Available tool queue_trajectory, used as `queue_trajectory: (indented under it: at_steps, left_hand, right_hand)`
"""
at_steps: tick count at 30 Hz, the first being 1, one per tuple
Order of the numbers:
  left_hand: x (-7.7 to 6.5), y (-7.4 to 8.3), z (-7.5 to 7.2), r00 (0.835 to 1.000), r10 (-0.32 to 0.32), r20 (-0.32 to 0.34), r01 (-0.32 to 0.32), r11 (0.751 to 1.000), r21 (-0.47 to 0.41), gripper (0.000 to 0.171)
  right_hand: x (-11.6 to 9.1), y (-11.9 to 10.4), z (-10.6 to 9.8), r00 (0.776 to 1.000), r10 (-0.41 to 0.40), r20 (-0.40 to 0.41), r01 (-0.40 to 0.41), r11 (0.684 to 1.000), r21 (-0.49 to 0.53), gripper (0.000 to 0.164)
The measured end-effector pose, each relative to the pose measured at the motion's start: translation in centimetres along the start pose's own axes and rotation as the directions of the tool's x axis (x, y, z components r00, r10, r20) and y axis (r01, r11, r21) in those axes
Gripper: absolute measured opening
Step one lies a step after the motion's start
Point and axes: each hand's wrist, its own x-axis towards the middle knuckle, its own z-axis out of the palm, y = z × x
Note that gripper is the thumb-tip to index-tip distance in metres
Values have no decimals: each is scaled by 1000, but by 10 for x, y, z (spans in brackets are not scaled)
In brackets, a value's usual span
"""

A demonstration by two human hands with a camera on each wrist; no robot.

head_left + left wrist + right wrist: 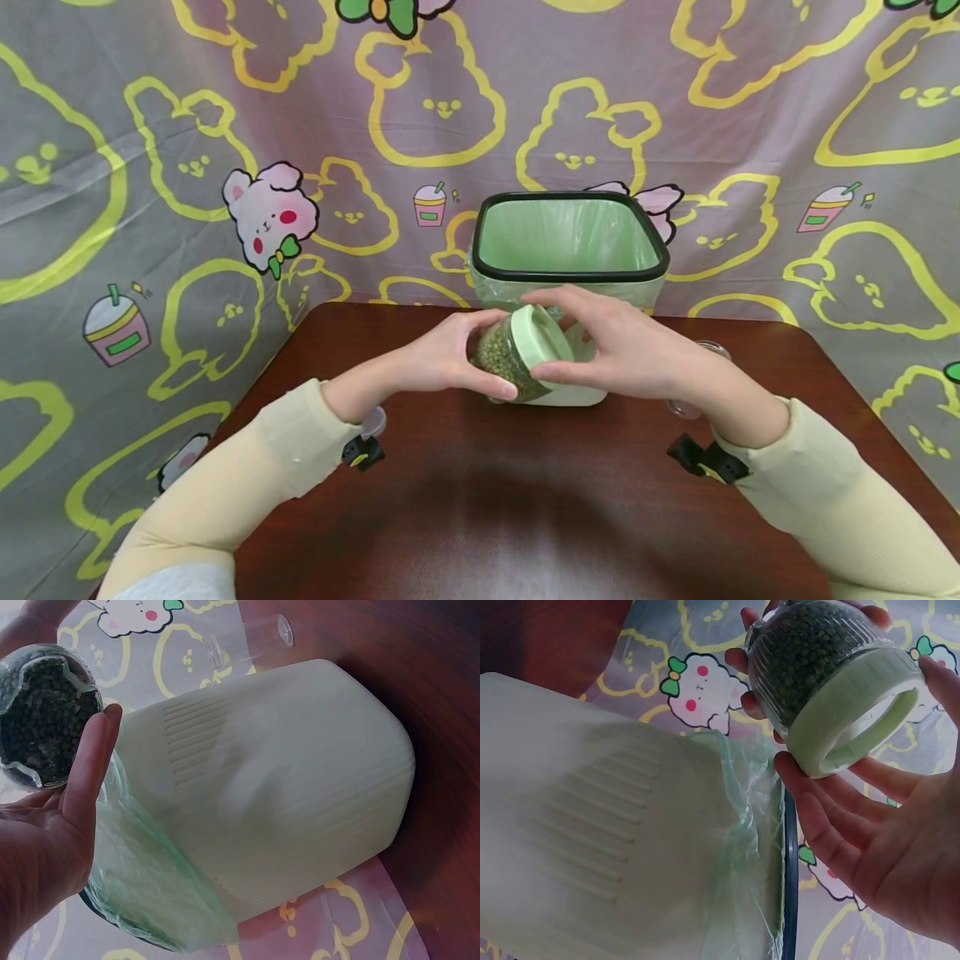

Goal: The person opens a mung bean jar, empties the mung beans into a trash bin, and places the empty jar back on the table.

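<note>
In the head view, holds a tilted, clear round jar of small green beans (495, 357) off the brown wooden counter (480, 533), before a white, black-rimmed bin (570, 275); curls the left grip (450, 354) round it, pinches the pale-green round lid (551, 340) with the right grip (622, 346), probably for steadiness. In left wrist, leaves the base exposed. In right wrist, spans the lid's edge.

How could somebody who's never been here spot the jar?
Find the dark red-brown table, then the big bin with the black rim at its far side. Just in front of that bin, two hands hold up a tilted jar. Unlike the see-through container nearby, it has little green balls inside and a pale green lid.
</note>
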Motion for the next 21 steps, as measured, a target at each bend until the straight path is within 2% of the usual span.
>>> queue_trajectory:
  at_steps: [9,21]
  left_hand:
    - [0,-1,0,1000,2,-2,-2,1000,-9,64]
    - [-2,0,-2,1000,-25,-13,24,1000,-11,65]
  right_hand:
    - [-1,-1,-2,998,-63,-22,63,998,-3,66]
    - [-4,0,-7,992,-103,-71,104,994,13,67]
